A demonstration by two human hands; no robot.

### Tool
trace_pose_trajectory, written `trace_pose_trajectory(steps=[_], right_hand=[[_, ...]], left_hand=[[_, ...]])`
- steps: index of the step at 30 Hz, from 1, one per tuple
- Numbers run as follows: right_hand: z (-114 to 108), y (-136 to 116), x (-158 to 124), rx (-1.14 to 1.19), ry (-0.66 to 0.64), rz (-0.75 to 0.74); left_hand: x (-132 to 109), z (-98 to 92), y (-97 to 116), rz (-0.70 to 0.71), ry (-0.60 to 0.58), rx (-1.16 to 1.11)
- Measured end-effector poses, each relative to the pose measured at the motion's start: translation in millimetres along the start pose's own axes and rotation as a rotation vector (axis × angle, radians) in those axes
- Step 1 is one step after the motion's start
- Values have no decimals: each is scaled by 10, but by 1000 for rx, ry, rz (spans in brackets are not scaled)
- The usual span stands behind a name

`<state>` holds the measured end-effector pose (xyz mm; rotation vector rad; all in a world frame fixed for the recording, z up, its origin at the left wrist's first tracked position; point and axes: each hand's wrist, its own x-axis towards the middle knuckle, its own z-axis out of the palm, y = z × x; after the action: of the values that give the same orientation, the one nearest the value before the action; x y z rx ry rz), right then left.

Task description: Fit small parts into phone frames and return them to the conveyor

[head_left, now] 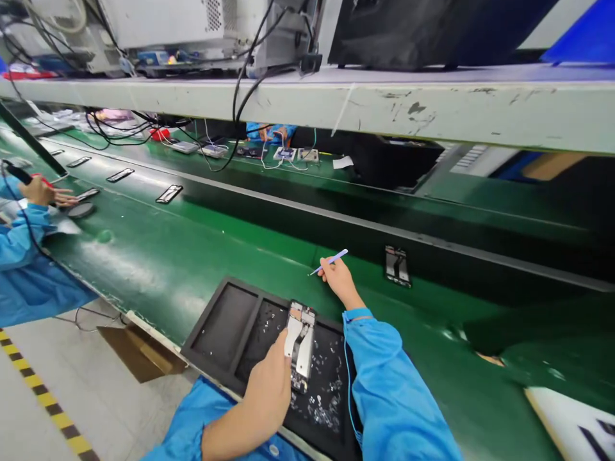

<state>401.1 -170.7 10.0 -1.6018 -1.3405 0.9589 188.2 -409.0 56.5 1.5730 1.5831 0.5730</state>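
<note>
My left hand (270, 383) grips a phone frame (300, 343), a silver and black part held upright over the black tray (225, 323). My right hand (337, 278) holds light blue tweezers (329, 261) above the green conveyor belt (192, 256), their tip pointing left. The tray has a bare left compartment and a right compartment sprinkled with several tiny metal parts (321, 403). Another phone frame (397, 265) lies on the belt to the right of my right hand.
Several phone frames (169, 193) lie along the belt toward the far left. A co-worker in a blue sleeve (22, 234) works at the left, hand (43, 191) on the belt. A shelf (384, 105) with machines and cables hangs overhead. A cardboard box (139, 352) sits on the floor.
</note>
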Motion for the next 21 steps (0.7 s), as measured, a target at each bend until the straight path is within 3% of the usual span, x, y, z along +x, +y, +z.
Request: trace_pose_trajectory(steps=[4, 8, 10, 13, 15, 17, 19, 21], right_hand=[[8, 12, 23, -43, 11, -23], [-7, 26, 67, -77, 8, 1], [-12, 22, 85, -96, 5, 27], [-13, 11, 98, -123, 0, 65], [-10, 9, 100, -132, -4, 87], [-8, 9, 101, -127, -7, 108], [-13, 7, 108, -113, -5, 123], [-25, -7, 119, -104, -13, 144]], left_hand=[[128, 0, -28, -9, 6, 401], [161, -174, -106, 48, 13, 506], [208, -263, -107, 187, -106, 517], [419, -355, -8, 504, -272, 487], [728, -406, 123, 663, -332, 491], [1196, -456, 269, 724, -408, 549], [1760, -492, 383, 651, -446, 631], [2288, -499, 432, 553, -365, 632]])
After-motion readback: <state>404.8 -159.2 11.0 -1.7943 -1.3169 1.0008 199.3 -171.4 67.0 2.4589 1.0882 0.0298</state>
